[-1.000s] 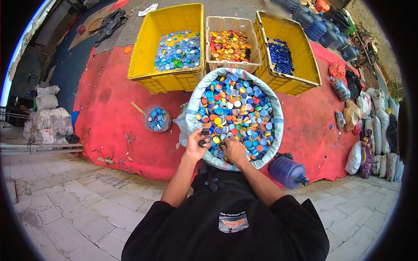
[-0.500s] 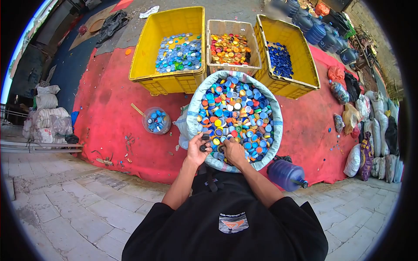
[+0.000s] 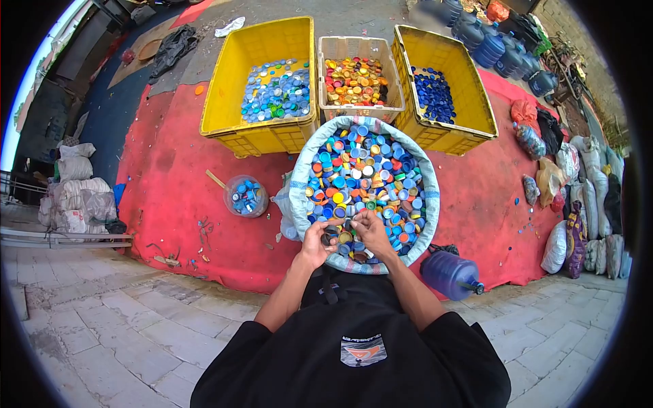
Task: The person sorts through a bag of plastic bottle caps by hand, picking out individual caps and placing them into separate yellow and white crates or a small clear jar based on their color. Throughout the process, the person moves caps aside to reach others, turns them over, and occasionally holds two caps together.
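A round sack with a rolled pale-blue rim [image 3: 431, 183] stands in front of me, filled with mixed bottle caps [image 3: 371, 170] of blue, yellow, red, white and other colours. Over its near side, my left hand [image 3: 315, 245] is closed around dark bottle caps [image 3: 329, 238]; how many is hard to make out. Close beside it, my right hand [image 3: 371, 235] has its fingers pinched together just above the caps, near a small dark item. Its fingers partly cover what they hold.
Behind the sack stand a yellow crate [image 3: 218, 102] of light-blue caps, a pale crate [image 3: 328, 46] of yellow-orange caps and a yellow crate [image 3: 473, 88] of dark-blue caps. A clear bucket [image 3: 235, 205] lies left; a water jug [image 3: 449, 274] lies right.
My right hand has come up from the caps and moved slightly right. My left hand has lowered a little and turned, still keeping dark caps. The view has shifted slightly.
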{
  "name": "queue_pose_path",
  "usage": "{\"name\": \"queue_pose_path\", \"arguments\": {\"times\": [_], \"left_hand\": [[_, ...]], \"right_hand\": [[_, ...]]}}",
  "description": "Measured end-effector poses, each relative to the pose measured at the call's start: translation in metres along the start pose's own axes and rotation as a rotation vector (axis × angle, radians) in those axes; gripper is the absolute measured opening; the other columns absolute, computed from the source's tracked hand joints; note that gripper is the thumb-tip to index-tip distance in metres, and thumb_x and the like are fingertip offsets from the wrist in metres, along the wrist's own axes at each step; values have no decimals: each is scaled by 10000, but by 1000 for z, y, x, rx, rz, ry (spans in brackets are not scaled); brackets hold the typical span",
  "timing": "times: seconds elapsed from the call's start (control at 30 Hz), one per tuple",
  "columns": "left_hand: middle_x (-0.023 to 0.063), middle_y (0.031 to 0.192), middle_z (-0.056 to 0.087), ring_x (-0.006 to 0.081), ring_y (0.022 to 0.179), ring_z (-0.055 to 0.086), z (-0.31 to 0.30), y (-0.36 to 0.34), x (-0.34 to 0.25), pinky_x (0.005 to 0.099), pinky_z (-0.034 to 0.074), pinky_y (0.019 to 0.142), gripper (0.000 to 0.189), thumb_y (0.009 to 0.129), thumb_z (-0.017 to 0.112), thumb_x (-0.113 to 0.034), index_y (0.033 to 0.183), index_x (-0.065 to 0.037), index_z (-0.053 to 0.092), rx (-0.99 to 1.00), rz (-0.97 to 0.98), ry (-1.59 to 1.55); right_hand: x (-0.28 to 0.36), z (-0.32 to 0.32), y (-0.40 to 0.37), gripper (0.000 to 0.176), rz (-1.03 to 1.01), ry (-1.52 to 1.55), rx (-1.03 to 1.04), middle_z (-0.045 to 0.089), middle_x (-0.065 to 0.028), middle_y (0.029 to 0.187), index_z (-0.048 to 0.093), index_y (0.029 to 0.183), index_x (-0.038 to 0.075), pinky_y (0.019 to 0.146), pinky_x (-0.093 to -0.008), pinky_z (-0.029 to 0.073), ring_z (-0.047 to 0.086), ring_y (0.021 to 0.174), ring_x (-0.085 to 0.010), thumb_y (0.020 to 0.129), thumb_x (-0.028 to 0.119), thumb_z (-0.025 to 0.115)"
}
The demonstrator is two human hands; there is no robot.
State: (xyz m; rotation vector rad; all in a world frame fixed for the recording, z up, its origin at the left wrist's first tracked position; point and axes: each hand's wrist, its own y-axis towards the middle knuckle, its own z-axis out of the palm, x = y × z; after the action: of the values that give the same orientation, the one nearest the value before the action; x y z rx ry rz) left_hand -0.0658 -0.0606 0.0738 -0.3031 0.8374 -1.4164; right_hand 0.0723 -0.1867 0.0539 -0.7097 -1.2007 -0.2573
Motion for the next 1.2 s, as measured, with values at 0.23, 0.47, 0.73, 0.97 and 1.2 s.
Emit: {"name": "queue_pose_path", "arguments": {"times": [0.23,0.47,0.73,0.97,1.2], "left_hand": [[33,881,573,121,665,505,30,4,-1,251,394,537,404,942,434,-322,1181,-15,543,71,-5,-91],[73,955,627,140,700,558,40,21,10,273,450,583,295,957,481,-354,1050,-84,554,-35,-12,29],[138,991,623,239,863,631,42,40,26,363,544,780,325,936,447,-254,1125,-6,535,-5,4,-149],[169,979,587,281,891,605,57,74,8,397,533,833,363,934,470,-311,1075,20,521,-95,-7,-171],[311,1466,212,387,1384,229,203,99,-159,472,230,1128,912,863,564,-476,1413,125,154,185,302,-252]], "right_hand": [[30,-7,-11,300,119,632,12,574,-69,907,513,1164,40,542,-254,395,511,648,-121,866,10,506],[30,-32,-20,449,164,877,-120,558,-146,1030,498,1166,8,749,-367,496,581,866,-247,723,35,433],[20,-38,-31,499,210,1037,-290,525,-135,1097,465,1171,-12,947,-420,414,518,1041,-272,681,82,473],[19,-34,-4,232,295,1025,-486,501,-119,954,456,905,36,904,-409,415,507,829,-247,684,100,476],[216,-44,97,242,-142,1210,-133,341,-298,1303,417,878,-67,1139,-522,190,259,1350,-412,716,102,479]]}}
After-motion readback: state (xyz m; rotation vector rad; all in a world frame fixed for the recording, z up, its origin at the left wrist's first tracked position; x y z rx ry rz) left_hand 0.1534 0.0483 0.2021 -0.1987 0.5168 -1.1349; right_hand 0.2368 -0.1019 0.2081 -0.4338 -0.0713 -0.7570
